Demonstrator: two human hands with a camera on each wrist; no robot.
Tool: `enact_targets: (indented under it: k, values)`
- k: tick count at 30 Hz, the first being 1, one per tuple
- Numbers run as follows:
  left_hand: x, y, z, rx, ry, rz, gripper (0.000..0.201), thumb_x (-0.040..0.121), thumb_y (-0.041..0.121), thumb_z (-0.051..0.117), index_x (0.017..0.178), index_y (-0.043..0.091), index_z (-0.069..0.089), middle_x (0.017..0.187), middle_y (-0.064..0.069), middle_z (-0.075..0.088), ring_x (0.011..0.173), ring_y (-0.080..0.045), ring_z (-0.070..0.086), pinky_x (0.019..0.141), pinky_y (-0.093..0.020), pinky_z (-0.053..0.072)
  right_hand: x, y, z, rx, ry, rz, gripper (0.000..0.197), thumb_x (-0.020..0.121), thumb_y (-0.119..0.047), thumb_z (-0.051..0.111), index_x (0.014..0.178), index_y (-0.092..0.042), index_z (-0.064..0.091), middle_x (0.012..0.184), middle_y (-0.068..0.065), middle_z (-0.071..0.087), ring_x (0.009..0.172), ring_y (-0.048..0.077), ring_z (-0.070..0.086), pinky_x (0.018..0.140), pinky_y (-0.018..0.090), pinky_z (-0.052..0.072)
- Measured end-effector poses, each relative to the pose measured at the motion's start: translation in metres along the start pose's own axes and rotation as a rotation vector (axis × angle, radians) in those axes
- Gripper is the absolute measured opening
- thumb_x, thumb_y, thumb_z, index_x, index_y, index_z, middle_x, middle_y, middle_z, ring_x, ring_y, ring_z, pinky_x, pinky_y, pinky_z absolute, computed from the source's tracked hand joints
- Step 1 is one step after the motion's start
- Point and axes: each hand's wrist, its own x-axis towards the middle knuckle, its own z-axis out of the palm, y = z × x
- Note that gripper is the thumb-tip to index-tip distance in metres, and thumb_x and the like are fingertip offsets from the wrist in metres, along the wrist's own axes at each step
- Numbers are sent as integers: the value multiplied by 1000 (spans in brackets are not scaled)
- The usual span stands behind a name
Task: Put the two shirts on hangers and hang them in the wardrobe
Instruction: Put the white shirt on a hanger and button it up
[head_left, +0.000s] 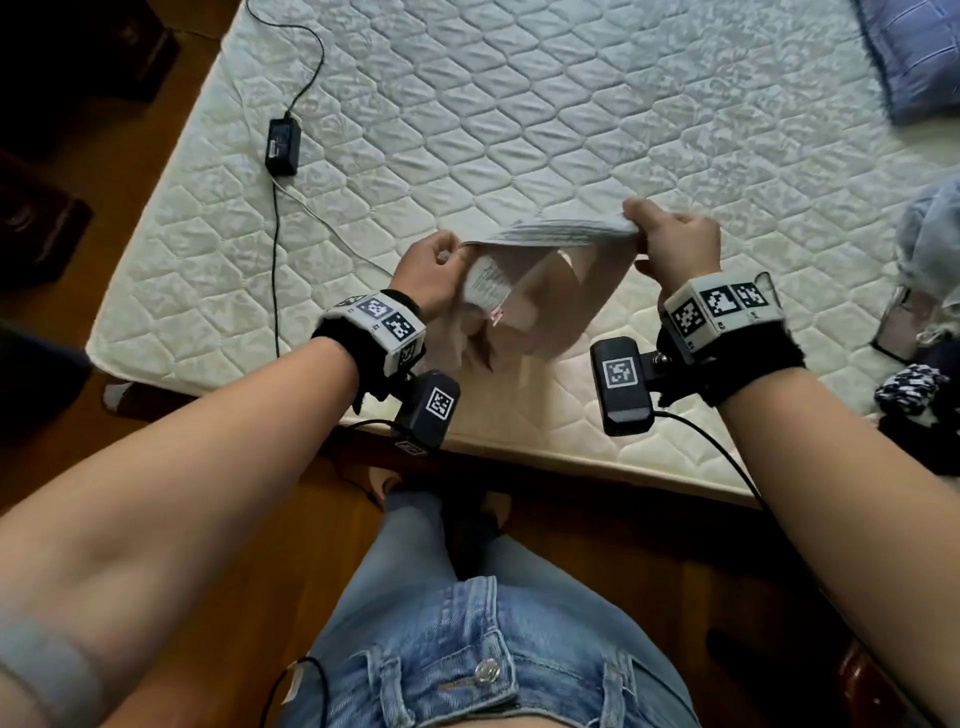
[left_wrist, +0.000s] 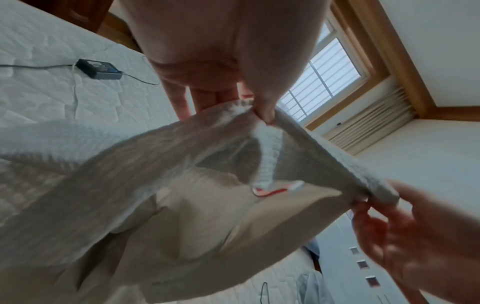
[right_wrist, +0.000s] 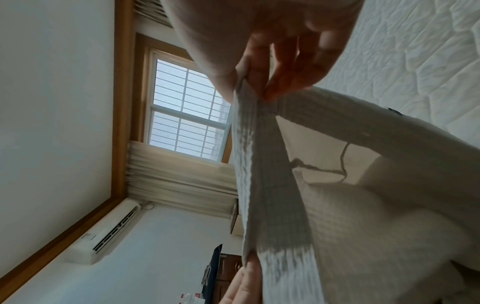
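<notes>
**A:** head view first: what's each hand up to?

**B:** The left hand (head_left: 434, 270) and right hand (head_left: 675, 244) each pinch one end of a pale ribbed shirt (head_left: 550, 234), stretching its edge flat between them above the near edge of the mattress (head_left: 519, 104). The rest of it hangs down, white label showing. A black power adapter (head_left: 283, 145) lies on the mattress off to the left, and a blue pillow (head_left: 914, 57) sits top right.

**A:** left wrist cam?

**B:** Thumb and fingers (left_wrist: 265, 107) clamped on the ribbed band, cloth sagging underneath, red tag thread visible. The other hand grips the far end.

**A:** and right wrist?

**B:** Same deal: fingertips (right_wrist: 275, 86) pinching the band, window (right_wrist: 187, 115) behind it.
</notes>
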Motion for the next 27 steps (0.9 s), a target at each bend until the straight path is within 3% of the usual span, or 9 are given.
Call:
enact_targets:
  k: [4, 7, 9, 13, 16, 18, 20, 23, 27]
  values:
    - [-10, 4, 4, -10, -72, 20, 37, 92, 28, 56, 60, 20, 39, 57, 2, 39, 49, -6, 32, 40, -14, 25, 1, 10, -2, 34, 51, -68, 31, 77, -29, 71, 56, -13, 55, 59, -4, 47, 58, 8, 42, 57, 21, 37]
    - [-16, 6, 6, -32, -102, 29, 37, 92, 30, 56, 60, 19, 42, 55, 3, 39, 41, 0, 34, 41, -15, 28, -6, 11, 3, 89, -29, -201, 13, 82, -21, 69, 80, -8, 71, 98, -2, 56, 93, 3, 52, 84, 16, 42]
    - [-19, 10, 7, -46, -129, 32, 34, 91, 30, 57, 61, 19, 46, 54, 5, 46, 39, 4, 39, 42, -12, 31, -15, 12, 8, 103, -151, -232, 14, 83, -13, 67, 94, -5, 70, 108, 2, 58, 105, 6, 54, 87, 9, 42]
    - [-26, 17, 4, -91, -194, 44, 28, 92, 30, 57, 67, 18, 58, 63, 2, 56, 55, -2, 50, 57, -20, 39, -32, 16, 21, -144, -480, -293, 30, 83, -8, 65, 112, -10, 65, 109, 0, 62, 98, 3, 56, 82, 5, 42]
    - [-27, 20, -1, -96, -197, 42, 25, 92, 30, 56, 72, 16, 61, 74, -6, 59, 69, -13, 52, 67, -28, 41, -33, 23, 31, -281, -765, -276, 41, 79, -7, 70, 119, -8, 60, 111, 0, 62, 103, 8, 57, 91, 14, 45]
    - [-26, 20, -6, -102, -175, 31, 26, 92, 30, 56, 69, 18, 61, 71, -4, 58, 69, -13, 51, 71, -29, 40, -31, 28, 39, -342, -896, -249, 36, 76, -10, 73, 110, -9, 60, 101, 0, 66, 93, 5, 60, 88, 19, 48]
    - [-25, 20, -11, -107, -167, 27, 28, 92, 30, 55, 69, 15, 60, 70, -4, 56, 70, -14, 49, 72, -30, 39, -27, 37, 46, -520, -889, -312, 23, 75, -21, 75, 94, -14, 63, 85, -4, 65, 77, 1, 57, 76, 20, 45]
    - [-27, 20, -17, -118, -178, 11, 27, 92, 30, 55, 72, 13, 61, 73, -6, 56, 73, -16, 50, 72, -31, 39, -25, 50, 53, -680, -744, -421, 24, 78, -34, 65, 78, -10, 67, 75, 5, 66, 74, 15, 55, 74, 36, 44]
    - [-30, 16, -25, -153, -142, -8, 20, 83, 30, 68, 73, 18, 57, 72, -7, 62, 59, -13, 56, 59, -28, 47, -25, 40, 53, -576, -521, -434, 30, 86, -19, 56, 56, -16, 54, 52, -6, 44, 60, 12, 45, 63, 37, 39]
